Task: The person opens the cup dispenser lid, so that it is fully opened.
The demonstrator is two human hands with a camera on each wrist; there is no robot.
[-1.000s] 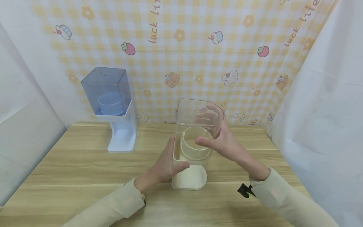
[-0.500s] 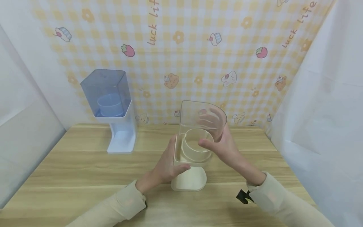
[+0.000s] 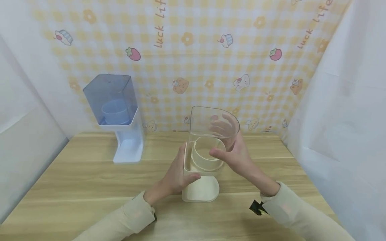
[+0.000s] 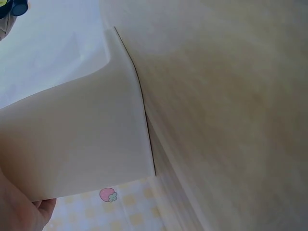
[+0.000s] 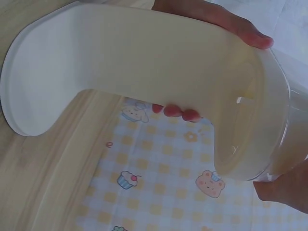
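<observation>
A cream dispenser stand [image 3: 200, 191] rises from the wooden table at the middle of the head view, its curved neck plain in the right wrist view. Over its upper part is a clear container [image 3: 200, 120], open at the top, with a round cream ring [image 3: 208, 164] showing low inside. My left hand [image 3: 178, 174] grips the stand's upper part, thumb along the near side and fingertips showing past the neck in the right wrist view. My right hand [image 3: 236, 154] holds the clear container from the right, thumb in front and fingers behind the wall.
A second dispenser, with a blue lidded container [image 3: 110, 100] on a white stand [image 3: 129, 150], stands at the back left of the wooden table [image 3: 90, 187]. A yellow checked cloth [image 3: 205, 67] hangs behind, with white sheets on both sides.
The clear container has shifted slightly to the right over the stand, with my right hand on it. The left hand keeps its grip on the stand; the head view has moved a little.
</observation>
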